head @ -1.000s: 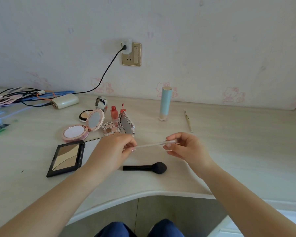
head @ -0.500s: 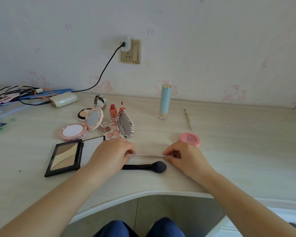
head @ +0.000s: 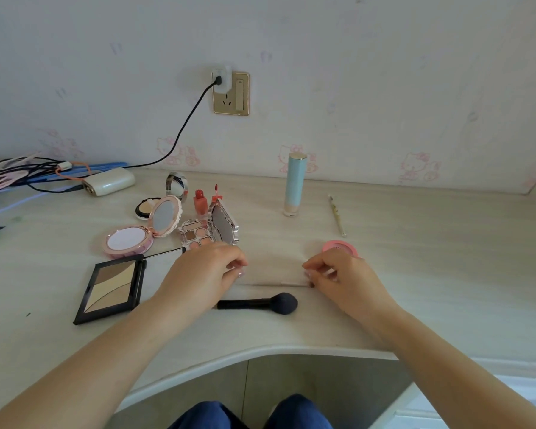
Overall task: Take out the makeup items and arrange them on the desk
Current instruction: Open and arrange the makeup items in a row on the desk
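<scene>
A thin pale makeup stick [head: 274,285] lies flat on the desk [head: 415,274] between my hands. My left hand [head: 205,275] hovers over its left end with fingers loosely curled and raised off it. My right hand [head: 342,278] sits at its right end, fingertips just above the dark tip. A black powder brush [head: 260,303] lies just in front of the stick. A pink round blush pot [head: 341,247] peeks out behind my right hand. An open brown contour palette [head: 112,289] lies to the left.
Behind my left hand are a pink open compact [head: 136,236], a small eyeshadow palette with mirror [head: 208,232], a red bottle [head: 199,201] and a beige powder compact [head: 146,207]. A tall blue tube [head: 294,184] and a slim pencil [head: 337,215] stand farther back. Cables and a power bank [head: 109,181] lie at the far left.
Both hands lowered the thin stick from the air down onto the desk and loosened their fingers from it. The pink blush pot came into sight behind my right hand.
</scene>
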Demonstrator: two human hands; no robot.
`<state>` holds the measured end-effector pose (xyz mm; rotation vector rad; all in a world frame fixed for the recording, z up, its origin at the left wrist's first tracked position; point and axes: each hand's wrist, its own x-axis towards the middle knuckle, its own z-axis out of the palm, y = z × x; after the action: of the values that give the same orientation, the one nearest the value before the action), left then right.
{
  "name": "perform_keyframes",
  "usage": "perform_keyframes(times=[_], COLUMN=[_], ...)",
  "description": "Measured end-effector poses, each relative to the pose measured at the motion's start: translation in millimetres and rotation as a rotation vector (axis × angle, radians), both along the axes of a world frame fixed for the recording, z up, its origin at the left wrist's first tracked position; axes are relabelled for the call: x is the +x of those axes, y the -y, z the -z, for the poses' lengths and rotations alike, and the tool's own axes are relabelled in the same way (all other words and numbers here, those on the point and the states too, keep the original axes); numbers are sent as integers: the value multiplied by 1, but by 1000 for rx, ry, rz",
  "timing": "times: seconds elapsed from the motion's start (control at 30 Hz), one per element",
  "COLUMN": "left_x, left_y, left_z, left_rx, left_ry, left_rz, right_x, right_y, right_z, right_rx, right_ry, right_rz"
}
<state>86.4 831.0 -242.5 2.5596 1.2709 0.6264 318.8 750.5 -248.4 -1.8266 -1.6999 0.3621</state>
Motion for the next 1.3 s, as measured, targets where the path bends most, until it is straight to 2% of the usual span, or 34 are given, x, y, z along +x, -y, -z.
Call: perform_keyframes(times=[0.1, 0.23, 0.5, 0.77, 0.93, 1.07, 1.13, 1.17, 1.3], left_x=[15, 46, 106, 128, 126, 118, 113, 110, 100], left_y=[2, 1, -21, -33, -34, -33, -31, -28, -12], left_z=[-9, -19, -25, -15, -17, -28, -33, -35, -40], left_rx=[-14, -70, -101, -135, -86, 80, 114, 104, 29], left_ry=[54, 32, -25, -52, -39, 11, 77, 129, 292], left_rz=[47, 109, 182, 168, 164, 155, 138, 129, 127], right_x=[19, 51, 84, 87, 90, 90, 85, 80, 54], right_y=[-4, -30, -107, -129, -115, -77, -56, -45, -18], right_z=[-8, -16, -17, -16, -20, -34, -41, -47, -62], right_rx=[75, 108, -245, -404, -423, -291, -189, -137, 17], right_ry=[-13, -34, 179, 451, 593, 660, 590, 485, -142], right_rz=[69, 180, 313, 336, 319, 282, 252, 228, 99])
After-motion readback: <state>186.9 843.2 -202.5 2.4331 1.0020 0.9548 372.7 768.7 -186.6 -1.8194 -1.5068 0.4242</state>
